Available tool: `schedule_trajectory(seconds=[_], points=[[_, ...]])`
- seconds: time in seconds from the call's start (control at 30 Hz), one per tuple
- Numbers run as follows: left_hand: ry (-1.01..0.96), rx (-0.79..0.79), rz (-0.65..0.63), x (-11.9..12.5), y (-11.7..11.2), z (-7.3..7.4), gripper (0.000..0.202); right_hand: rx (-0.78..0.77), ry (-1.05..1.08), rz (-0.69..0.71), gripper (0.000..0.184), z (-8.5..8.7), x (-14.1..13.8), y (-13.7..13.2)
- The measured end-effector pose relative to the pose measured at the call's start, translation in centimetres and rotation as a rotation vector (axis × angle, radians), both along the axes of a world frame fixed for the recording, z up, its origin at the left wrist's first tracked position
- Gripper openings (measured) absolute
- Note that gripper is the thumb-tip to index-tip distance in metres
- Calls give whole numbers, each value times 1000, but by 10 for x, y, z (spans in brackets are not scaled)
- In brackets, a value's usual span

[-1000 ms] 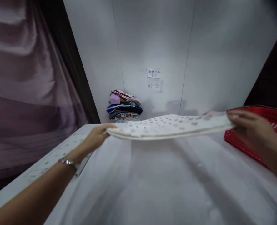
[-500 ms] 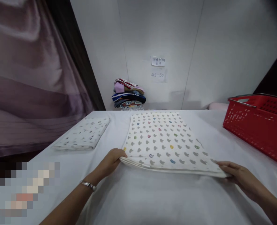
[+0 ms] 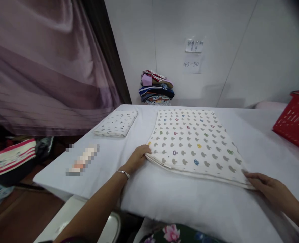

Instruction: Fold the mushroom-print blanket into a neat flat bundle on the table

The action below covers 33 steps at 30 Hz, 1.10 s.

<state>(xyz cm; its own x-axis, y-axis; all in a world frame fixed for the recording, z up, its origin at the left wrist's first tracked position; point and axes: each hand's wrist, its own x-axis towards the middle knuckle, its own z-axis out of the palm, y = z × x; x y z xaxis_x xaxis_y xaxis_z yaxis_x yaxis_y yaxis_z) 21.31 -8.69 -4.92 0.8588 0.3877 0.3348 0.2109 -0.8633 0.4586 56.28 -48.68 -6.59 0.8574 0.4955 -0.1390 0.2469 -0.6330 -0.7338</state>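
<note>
Holds a large folded white cloth with rows of grey mushrooms and a few coloured ones (image 3: 192, 145) by both near corners, spread out over the middle of a table covered in a white sheet (image 3: 205, 199). Clamps the left hand (image 3: 140, 154) on the near left corner, with a silver bracelet (image 3: 123, 174) around the wrist. Pinches the near right corner in the right hand (image 3: 264, 184), thumb on top. Shows several layers along the near edge between the two hands. Has to the left, apart from the mushroom cloth, a smaller folded white cloth with small dark specks (image 3: 116, 124), lying flat near the far left corner of the table. Has nearer on that side a pixelated patch (image 3: 85, 160), too coarse to identify. Has on the right a red perforated plastic basket (image 3: 293, 119), cut off by the edge of view. Faces a pale panelled wall (image 3: 210, 20) with two handwritten paper notes (image 3: 193, 45), one above the other, the lower reading 45-50. Sees beyond the far edge a stack of folded multicoloured fabrics (image 3: 156, 89), and at far left a draped mauve curtain (image 3: 45, 74).
</note>
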Motion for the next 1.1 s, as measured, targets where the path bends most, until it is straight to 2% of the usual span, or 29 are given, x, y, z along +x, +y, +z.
schedule_trajectory(seconds=[0.13,0.27,0.37,0.47,0.57,0.67,0.77,0.87,1.1], points=[[51,123,-34,-4,-11,0,30,-129,-245,157,30,-4,-6,-5],[114,220,-66,-5,-30,8,34,-83,-638,299,28,-5,-10,-6],[148,268,-115,-3,-49,12,35,31,-838,478,27,-1,-15,8],[160,291,-161,4,-68,16,27,114,-850,696,24,10,-34,37],[173,266,-195,15,-84,19,19,146,-800,851,22,25,-60,70],[176,223,-179,33,-96,19,19,144,-712,985,22,34,-78,98],[180,189,-163,53,-104,15,18,118,-673,1014,20,35,-82,114],[192,186,-170,69,-110,10,13,108,-679,998,18,29,-78,119],[198,253,-209,77,-110,6,20,154,-746,943,23,13,-77,114]])
